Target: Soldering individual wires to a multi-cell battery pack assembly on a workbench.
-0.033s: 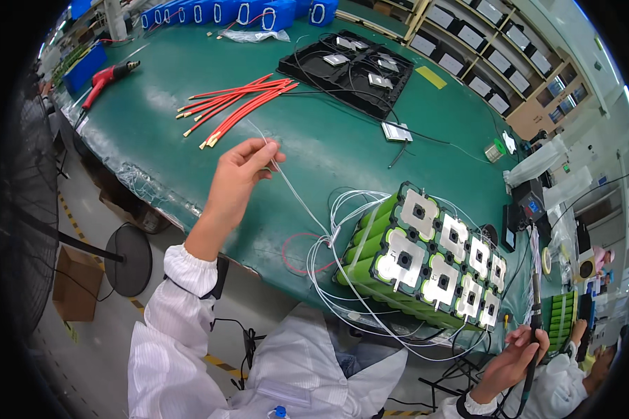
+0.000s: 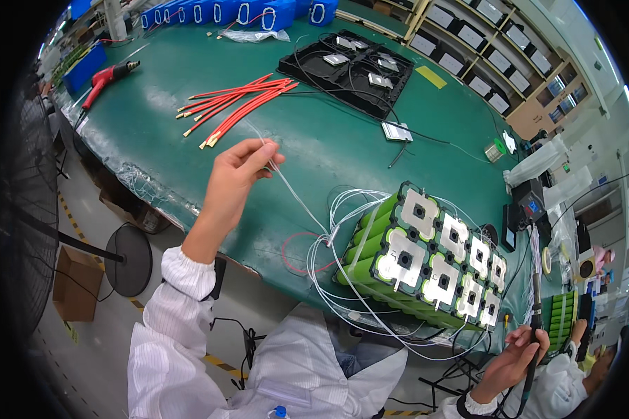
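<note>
Between the thumb and fingers of my left hand is pinched the end of thin white wires, stretched toward a battery pack. The battery pack has green cells, black holders and pale metal tabs, and sits tilted at the table's near edge. Looped white wires and one pink wire bunch at its left side. At lower right, my right hand is closed round the black handle of a soldering iron, its metal end pointing up and its cord hanging down.
Red cables lie on the green table, near a black tray of small boards. A red heat gun, blue packs and a solder spool stand around. A co-worker's sleeve shows at right.
My left hand and sleeve have shifted very slightly left, still pinching the white wires. Nothing else has visibly moved.
</note>
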A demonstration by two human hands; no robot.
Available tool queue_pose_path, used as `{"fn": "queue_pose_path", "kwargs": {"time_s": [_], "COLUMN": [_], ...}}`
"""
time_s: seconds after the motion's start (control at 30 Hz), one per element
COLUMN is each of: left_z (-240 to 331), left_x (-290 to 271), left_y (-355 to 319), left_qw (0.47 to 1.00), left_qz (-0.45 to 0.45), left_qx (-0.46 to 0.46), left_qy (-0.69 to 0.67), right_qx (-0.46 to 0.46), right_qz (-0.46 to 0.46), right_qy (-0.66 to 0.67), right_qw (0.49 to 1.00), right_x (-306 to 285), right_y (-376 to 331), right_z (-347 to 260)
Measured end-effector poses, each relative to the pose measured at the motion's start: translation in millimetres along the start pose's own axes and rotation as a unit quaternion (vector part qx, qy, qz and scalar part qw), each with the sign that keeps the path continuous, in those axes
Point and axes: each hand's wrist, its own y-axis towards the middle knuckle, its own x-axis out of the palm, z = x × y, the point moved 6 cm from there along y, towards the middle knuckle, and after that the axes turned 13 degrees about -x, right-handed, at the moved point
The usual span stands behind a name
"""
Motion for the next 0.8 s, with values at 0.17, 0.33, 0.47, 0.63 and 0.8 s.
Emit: {"fn": "queue_pose_path", "kwargs": {"time_s": [0.17,0.33,0.47,0.63,0.8], "left_z": [8.4,22.9,49.5,41.1,19.8], "left_x": [-13.0,-21.7,4.8,18.3,33.6], "left_y": [-43.5,-80.0,-107.0,-124.9,-148.5], "left_qw": [0.998,0.953,0.818,0.864,0.910], "left_qz": [0.008,0.065,0.105,0.007,-0.123], "left_qx": [0.054,0.190,0.360,0.360,0.319], "left_qy": [0.030,0.226,0.436,0.351,0.234], "right_qx": [0.002,0.008,0.001,0.007,0.010], "right_qz": [0.013,-0.030,0.005,-0.036,-0.030], "right_qy": [-0.028,0.034,-0.027,0.049,0.049], "right_qw": [1.000,0.999,1.000,0.998,0.998], "right_x": [-1.4,1.8,2.4,-0.8,-2.4], "right_y": [-2.2,-0.8,-1.2,-3.9,-6.5], "right_z": [0.4,1.8,0.4,-1.3,-1.9]}}
